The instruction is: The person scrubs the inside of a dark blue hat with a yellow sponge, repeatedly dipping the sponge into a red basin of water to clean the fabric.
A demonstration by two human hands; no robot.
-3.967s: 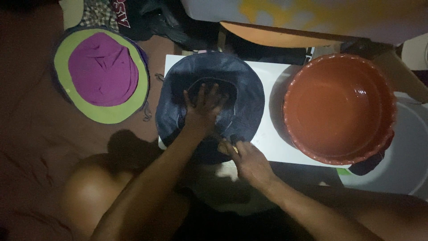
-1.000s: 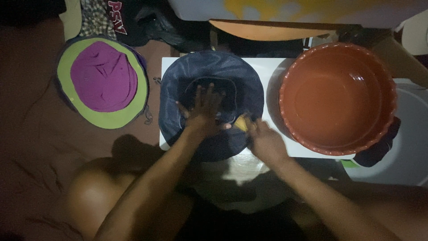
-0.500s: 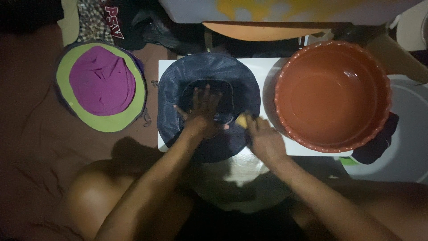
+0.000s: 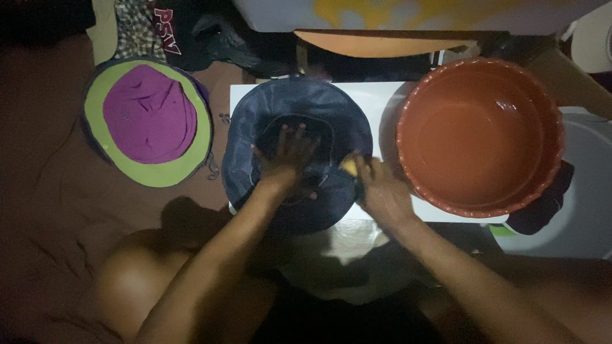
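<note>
My left hand (image 4: 288, 156) lies spread flat in the crown of the dark blue hat (image 4: 296, 150) (on the white board (image 4: 382, 95)), my right hand (image 4: 380, 191) pinching a small yellow piece (image 4: 349, 167) at its right brim

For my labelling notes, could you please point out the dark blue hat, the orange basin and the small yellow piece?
dark blue hat (image 4: 255, 121): head view, upper brim.
orange basin (image 4: 472, 140): head view, inner floor.
small yellow piece (image 4: 348, 167): head view, exposed tip.

Yellow object (image 4: 349, 167) mostly hand-hidden
</note>
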